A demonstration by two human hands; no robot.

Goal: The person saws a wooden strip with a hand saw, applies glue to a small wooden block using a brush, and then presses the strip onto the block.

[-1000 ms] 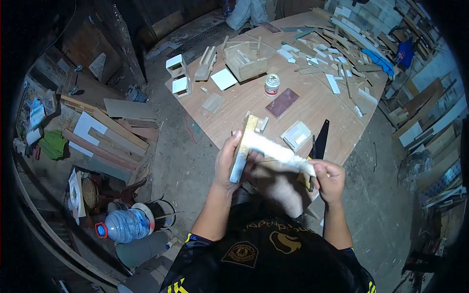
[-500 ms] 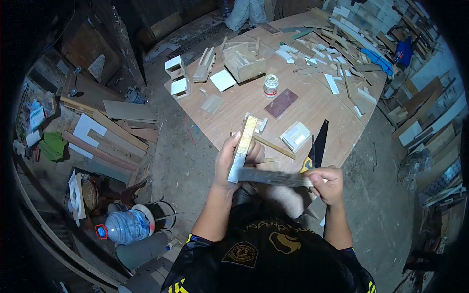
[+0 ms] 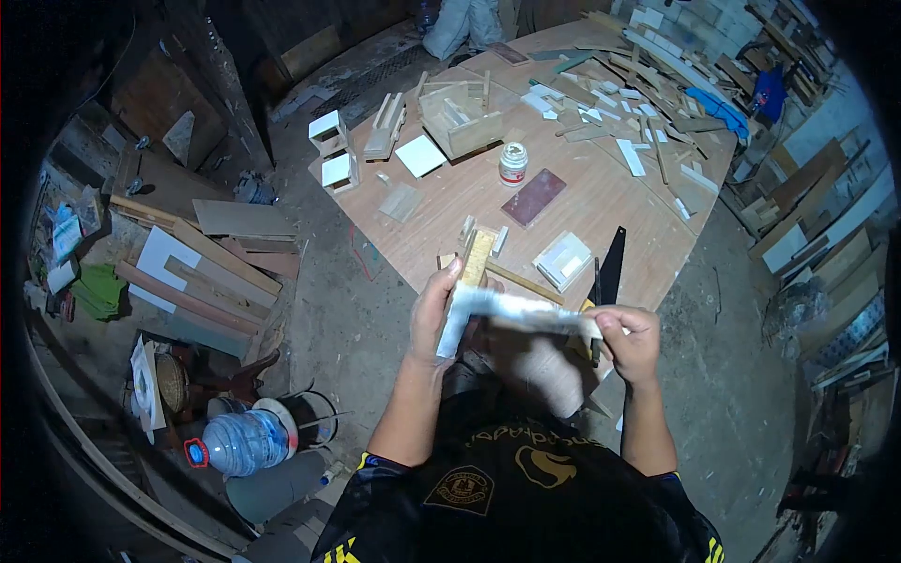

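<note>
My left hand (image 3: 435, 310) is wrapped round a narrow wooden piece (image 3: 477, 255), which stands out upward over the near table edge. A long flat tool (image 3: 530, 308), smeared by motion, reaches from my right hand (image 3: 631, 340) across to the wooden piece and appears to meet its lower half. My right fingers are closed round the tool's right end. Beyond the hands, a thin wooden stick (image 3: 526, 281) lies on the table, with a small white-topped block (image 3: 563, 261) to its right. A handsaw (image 3: 612, 267) with a black blade lies close to my right hand.
The wooden table (image 3: 441, 225) bears an open jar (image 3: 512, 163), a dark red rectangular block (image 3: 534, 197), wooden boxes (image 3: 463, 122) and scattered offcuts (image 3: 610, 103). On the floor at left are leaning boards (image 3: 202, 272) and a large water bottle (image 3: 246, 441).
The flat tool has moved up along the wooden piece and turned, now showing a bright, blurred face. Both hands keep their hold. The view has shifted slightly.
</note>
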